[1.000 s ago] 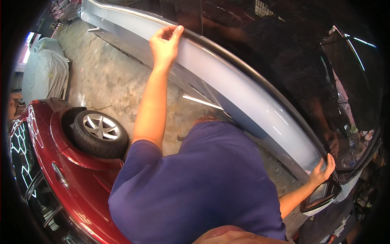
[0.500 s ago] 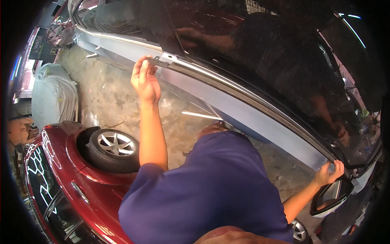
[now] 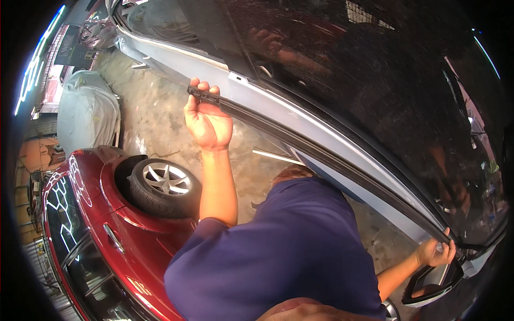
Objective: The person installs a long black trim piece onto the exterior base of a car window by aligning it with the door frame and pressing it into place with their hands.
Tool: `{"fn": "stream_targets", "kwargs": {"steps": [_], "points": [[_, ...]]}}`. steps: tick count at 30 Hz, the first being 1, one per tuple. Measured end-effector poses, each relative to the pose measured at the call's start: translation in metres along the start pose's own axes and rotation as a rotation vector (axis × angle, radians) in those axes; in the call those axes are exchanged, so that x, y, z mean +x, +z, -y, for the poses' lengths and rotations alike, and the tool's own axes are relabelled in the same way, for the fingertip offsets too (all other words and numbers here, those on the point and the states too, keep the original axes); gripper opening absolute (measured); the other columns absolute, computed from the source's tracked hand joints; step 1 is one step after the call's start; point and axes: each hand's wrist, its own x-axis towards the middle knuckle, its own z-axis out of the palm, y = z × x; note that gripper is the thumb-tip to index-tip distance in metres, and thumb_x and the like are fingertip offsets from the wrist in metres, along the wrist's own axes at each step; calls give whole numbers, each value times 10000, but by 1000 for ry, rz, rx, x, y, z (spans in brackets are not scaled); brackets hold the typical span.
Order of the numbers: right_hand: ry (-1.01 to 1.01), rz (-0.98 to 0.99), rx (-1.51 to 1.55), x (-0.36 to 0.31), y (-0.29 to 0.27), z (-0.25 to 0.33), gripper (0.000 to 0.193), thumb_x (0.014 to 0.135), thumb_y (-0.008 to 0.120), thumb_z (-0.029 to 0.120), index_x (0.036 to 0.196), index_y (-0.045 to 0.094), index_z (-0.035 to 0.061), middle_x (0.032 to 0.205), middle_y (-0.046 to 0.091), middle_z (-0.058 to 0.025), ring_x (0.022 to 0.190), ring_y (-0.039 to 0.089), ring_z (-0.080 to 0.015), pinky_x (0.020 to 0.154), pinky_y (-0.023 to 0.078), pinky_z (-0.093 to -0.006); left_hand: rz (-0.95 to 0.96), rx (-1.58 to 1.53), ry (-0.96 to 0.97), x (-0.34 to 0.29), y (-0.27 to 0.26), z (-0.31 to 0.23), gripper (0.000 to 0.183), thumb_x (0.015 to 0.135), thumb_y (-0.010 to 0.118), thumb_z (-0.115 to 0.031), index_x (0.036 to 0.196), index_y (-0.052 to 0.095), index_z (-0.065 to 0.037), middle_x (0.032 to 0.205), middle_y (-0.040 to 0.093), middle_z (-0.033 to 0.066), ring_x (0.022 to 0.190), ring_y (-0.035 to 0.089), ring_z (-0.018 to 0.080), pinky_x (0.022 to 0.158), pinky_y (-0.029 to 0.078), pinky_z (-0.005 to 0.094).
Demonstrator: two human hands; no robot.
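A long black window trim strip (image 3: 321,152) runs slantwise along the silver-blue car door (image 3: 184,65), just outside the lower edge of the dark window glass (image 3: 348,80). My left hand (image 3: 210,125) holds its clip-like left end, palm up, with the fingers behind the strip and the thumb beside it. A gap shows between that end and the door. At the other end, my right hand (image 3: 435,252) pinches the strip close to the door mirror (image 3: 436,281). The grooved face of the strip is partly visible.
Behind me to the left stands a dark red car (image 3: 134,214) with a silver-spoked wheel (image 3: 167,178). Farther off is a vehicle under a grey cover (image 3: 88,115). A thin white bar (image 3: 276,156) shows over the stained concrete floor (image 3: 160,107).
My left hand has turned palm up and drawn the strip's left end away from the door. The right hand still grips the mirror end, and my view has shifted slightly.
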Motion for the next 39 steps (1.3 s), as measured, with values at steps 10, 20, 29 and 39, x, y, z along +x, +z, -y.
{"fn": "stream_targets", "kwargs": {"steps": [10, 20, 29, 39], "points": [[-68, 159, 117, 13, -8, -7, 378, 731, 874, -36, 931, 556, 3, 989, 649, -153, 899, 653, -276, 766, 578, -352, -6, 97, 28, -6, 1, 5, 343, 1043, 461, -198, 1320, 543, -14, 1188, 627, 122, 1095, 591, 281, 1026, 481, 410], [-17, -10, 74, 13, -8, 0, 391, 689, 901, -46, 918, 586, -10, 956, 645, -151, 880, 646, -272, 730, 564, -349, -111, 108, 4, -2, -14, 1, 374, 1073, 403, -270, 1378, 511, -82, 1139, 660, 66, 1035, 653, 251, 864, 575, 428], [4, 558, 235, 26, -19, -13, 326, 772, 701, -99, 1094, 703, -40, 1072, 670, -158, 1025, 637, -337, 954, 505, -444, -409, 619, 10, 10, -10, 25, 443, 1031, 579, -313, 1360, 487, -31, 1123, 644, 165, 951, 690, 261, 799, 603, 381], [31, 652, 221, 31, -23, -16, 312, 837, 693, -34, 1146, 702, 10, 1133, 638, -136, 1059, 600, -316, 948, 447, -429, -563, 924, 94, 25, -6, 36, 405, 929, 742, -181, 1216, 585, 57, 974, 692, 134, 730, 696, 192, 628, 605, 304]]}}
